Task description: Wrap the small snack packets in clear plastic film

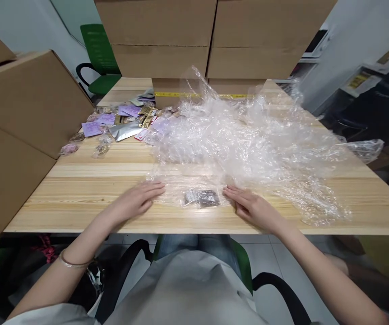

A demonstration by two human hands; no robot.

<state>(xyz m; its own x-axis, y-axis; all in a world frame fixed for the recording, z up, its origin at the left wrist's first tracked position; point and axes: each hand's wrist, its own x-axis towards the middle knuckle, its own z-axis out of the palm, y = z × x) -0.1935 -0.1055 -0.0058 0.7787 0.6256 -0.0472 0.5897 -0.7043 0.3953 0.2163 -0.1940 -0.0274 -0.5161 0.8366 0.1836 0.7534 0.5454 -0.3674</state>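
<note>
A clear plastic sheet (176,195) lies flat on the table in front of me. Under or inside it are two small packets side by side, a pale patterned one (191,197) and a dark one (208,198). My left hand (143,195) rests palm down at the sheet's left edge, fingers stretched out. On the other side my right hand (247,203) lies flat, its fingertips touching the plastic just right of the dark packet. Beyond both hands spreads a big crumpled heap of clear plastic bags (235,135).
Purple, gold and silver packets (127,119) are strewn at the back left of the wooden table (79,189). A large cardboard box (21,104) borders the left side. Tall cartons (160,40) stand at the back, with yellow tape (167,94) near their base. A green chair (98,54) is behind.
</note>
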